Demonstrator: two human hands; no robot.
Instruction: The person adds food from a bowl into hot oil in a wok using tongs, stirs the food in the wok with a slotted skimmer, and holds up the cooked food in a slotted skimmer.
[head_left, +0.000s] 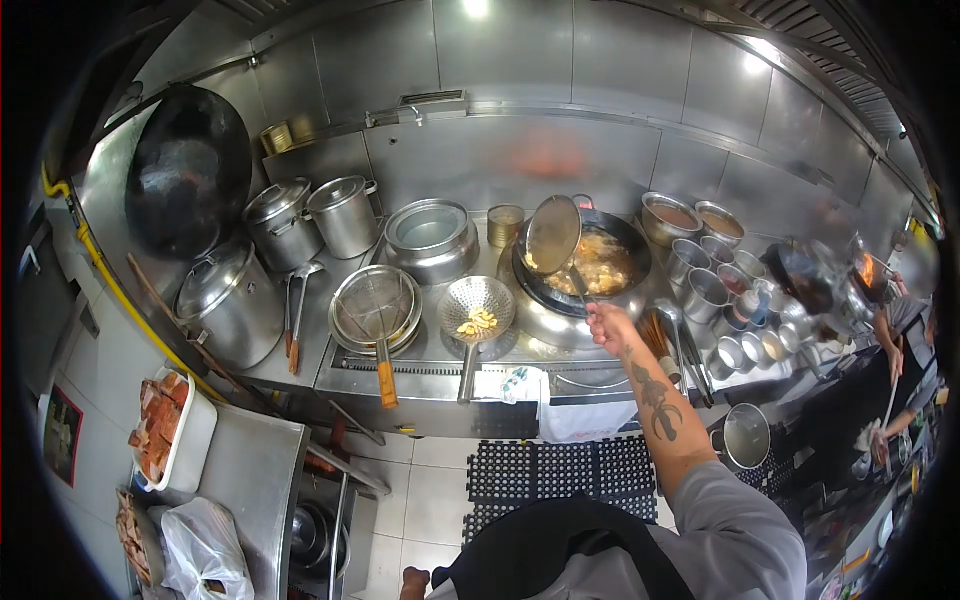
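Note:
My right hand (608,326) is closed round the handle of a wide round skimmer (553,236). The skimmer is tilted over the left side of a black wok (640,245), where pieces of food (605,268) sit in bubbling liquid or oil. My left hand (414,578) hangs low at the bottom edge, partly out of view, and its fingers are too unclear to read. To the left of the wok, a perforated ladle (478,300) rests on the counter with yellowish pieces (477,322) in it. Beside that lies a mesh strainer (376,305) with a wooden handle, set over a bowl.
Several metal pots (343,215) and a large upright wok (190,170) stand at the left. Metal containers (705,290) of ingredients crowd the right. A white tub of meat (185,430) sits lower left. At far right, another person (905,345) works near a flame (867,268).

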